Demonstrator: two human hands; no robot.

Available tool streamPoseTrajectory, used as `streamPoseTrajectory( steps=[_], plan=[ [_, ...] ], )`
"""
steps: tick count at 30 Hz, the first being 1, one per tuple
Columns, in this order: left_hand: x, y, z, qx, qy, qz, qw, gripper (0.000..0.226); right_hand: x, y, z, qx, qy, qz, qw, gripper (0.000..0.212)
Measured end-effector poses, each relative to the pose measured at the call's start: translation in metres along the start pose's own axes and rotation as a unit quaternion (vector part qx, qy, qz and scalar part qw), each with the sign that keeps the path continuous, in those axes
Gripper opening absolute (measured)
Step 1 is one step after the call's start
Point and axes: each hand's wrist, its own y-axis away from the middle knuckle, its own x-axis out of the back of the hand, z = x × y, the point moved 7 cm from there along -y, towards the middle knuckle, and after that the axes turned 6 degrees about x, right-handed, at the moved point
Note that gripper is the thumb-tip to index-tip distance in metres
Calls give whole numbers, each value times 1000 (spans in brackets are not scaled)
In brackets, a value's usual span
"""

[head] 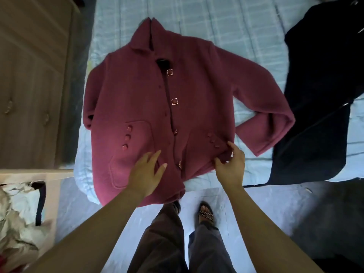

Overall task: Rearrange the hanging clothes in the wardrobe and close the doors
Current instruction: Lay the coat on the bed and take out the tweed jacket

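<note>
Bed [216, 26]: maroon coat [197, 85] flat under fingers. The left hand [144, 174] is spread and empty; the right hand [231, 166] pinches the hem. Probably the smoothing step; next needs a hanger.

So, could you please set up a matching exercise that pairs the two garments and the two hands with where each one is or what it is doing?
Things:
1. maroon coat
2. dark garment
3. left hand
4. right hand

Places or states:
A. pinches the coat's lower edge
B. lies along the right side of the bed
C. spread out flat in the middle of the bed
D. fingers straight, over the coat's front by the pocket

Pairs: 1-C, 2-B, 3-D, 4-A.
</note>
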Motion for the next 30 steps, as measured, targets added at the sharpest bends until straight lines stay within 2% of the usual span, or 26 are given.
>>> streamPoseTrajectory(
  steps=[3,8,11,15,19,22,26,30],
  plan=[
    [6,1,0,4,-26,-8,1000,80,35,7,-32,44,0,-44,998,55],
    [19,13,27,-5,-41,-21,999,74,106,9,-62,94,109,-69,987,50],
    [28,23,44,-19,-52,-10,998,81,104,13,-53,99,151,-137,974,56],
    [48,46,59,-19,-55,8,998,82,89,25,-79,145,163,-173,960,56],
    [90,81,61,-25,-54,51,997,81,58,58,-140,241,206,-221,922,56],
    [125,112,44,10,-39,77,996,79,31,88,-196,322,216,-244,889,65],
    [176,161,-6,52,-15,140,989,87,-16,133,-265,412,218,-282,838,65],
    [220,220,-74,143,30,207,967,75,-77,197,-326,501,207,-343,767,55]
  ],
)
